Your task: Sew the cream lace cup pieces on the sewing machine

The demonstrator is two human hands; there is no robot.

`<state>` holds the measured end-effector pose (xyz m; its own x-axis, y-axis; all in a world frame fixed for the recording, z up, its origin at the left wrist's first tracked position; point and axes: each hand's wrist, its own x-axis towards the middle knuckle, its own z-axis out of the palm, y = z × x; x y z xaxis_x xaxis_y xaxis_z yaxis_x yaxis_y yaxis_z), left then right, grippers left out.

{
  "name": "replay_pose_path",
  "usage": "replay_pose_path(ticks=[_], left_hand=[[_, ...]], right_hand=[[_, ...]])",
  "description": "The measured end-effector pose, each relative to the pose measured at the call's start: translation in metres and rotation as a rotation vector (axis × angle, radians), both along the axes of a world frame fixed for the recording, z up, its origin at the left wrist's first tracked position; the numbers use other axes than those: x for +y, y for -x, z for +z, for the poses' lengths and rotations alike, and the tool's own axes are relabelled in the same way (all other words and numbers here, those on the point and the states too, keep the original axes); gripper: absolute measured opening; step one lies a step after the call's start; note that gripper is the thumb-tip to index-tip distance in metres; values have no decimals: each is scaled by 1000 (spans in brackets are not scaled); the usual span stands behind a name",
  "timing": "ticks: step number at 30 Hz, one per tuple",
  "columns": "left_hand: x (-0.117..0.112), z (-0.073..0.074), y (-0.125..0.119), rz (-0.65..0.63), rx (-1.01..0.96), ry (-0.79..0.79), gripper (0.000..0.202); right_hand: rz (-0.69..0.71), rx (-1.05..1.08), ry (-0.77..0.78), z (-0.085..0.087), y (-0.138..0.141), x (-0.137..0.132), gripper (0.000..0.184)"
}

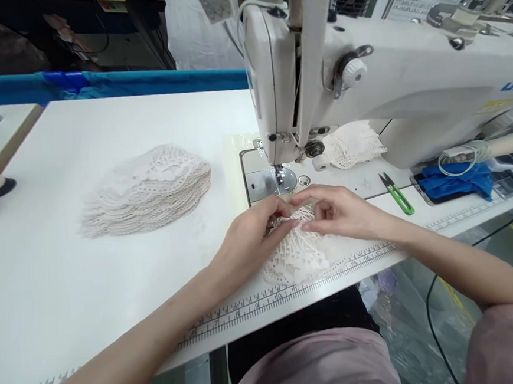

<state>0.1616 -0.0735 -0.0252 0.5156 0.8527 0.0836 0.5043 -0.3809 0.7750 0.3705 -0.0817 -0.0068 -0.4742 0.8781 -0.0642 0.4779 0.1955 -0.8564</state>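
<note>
A piece of white lace fabric (295, 260) lies gathered at the table's front edge, just in front of the sewing machine's needle plate (265, 183). My left hand (261, 227) pinches its upper edge from the left, thumb against fingers. From the right, my right hand (335, 210) pinches the same edge, its fingertips almost meeting those of the left. The lace hangs in folds below both hands and spreads over the printed ruler. Above and behind the hands is the presser foot (279, 175), with no fabric visible under it.
A stack of lace pieces (150, 191) lies to the left. More lace (354, 144) sits behind the needle of the sewing machine (407, 73). Green thread snips (396, 194) and a blue cloth (455, 181) in a tray are on the right.
</note>
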Motion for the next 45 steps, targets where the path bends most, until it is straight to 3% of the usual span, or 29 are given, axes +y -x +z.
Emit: replay_pose_path(ticks=[2, 7, 11, 14, 16, 20, 26, 32, 38, 42, 45], left_hand=[[0, 1, 0, 24, -106, 130, 13], [6, 7, 6, -8, -219, 450, 33], [12, 21, 16, -182, -271, 645, 22], [14, 30, 22, -319, -287, 739, 21], [14, 31, 22, -295, -251, 730, 24], [13, 21, 16, -133, -141, 504, 29], [3, 7, 5, -52, -150, 296, 11], [1, -1, 10, 60, 90, -201, 17], [5, -10, 18, 112, 244, -579, 18], [5, -9, 17, 79, 245, -697, 17], [4, -10, 16, 59, 236, -693, 17]], right_hand=[[28, 83, 165, 0, 0, 11, 21], [115, 360, 585, 2, -7, 15, 23], [183, 538, 967, 0, -16, 0, 19], [247, 529, 1086, 2, -18, -7, 17], [228, 455, 1022, 3, -18, -4, 16], [136, 230, 667, 0, -14, 10, 18], [168, 91, 407, 3, -4, 25, 15], [131, 5, 149, 15, 10, 30, 5], [119, -46, -290, -5, 8, 27, 7], [131, -48, -552, -19, 6, 21, 13], [158, -77, -627, -20, 6, 18, 13]])
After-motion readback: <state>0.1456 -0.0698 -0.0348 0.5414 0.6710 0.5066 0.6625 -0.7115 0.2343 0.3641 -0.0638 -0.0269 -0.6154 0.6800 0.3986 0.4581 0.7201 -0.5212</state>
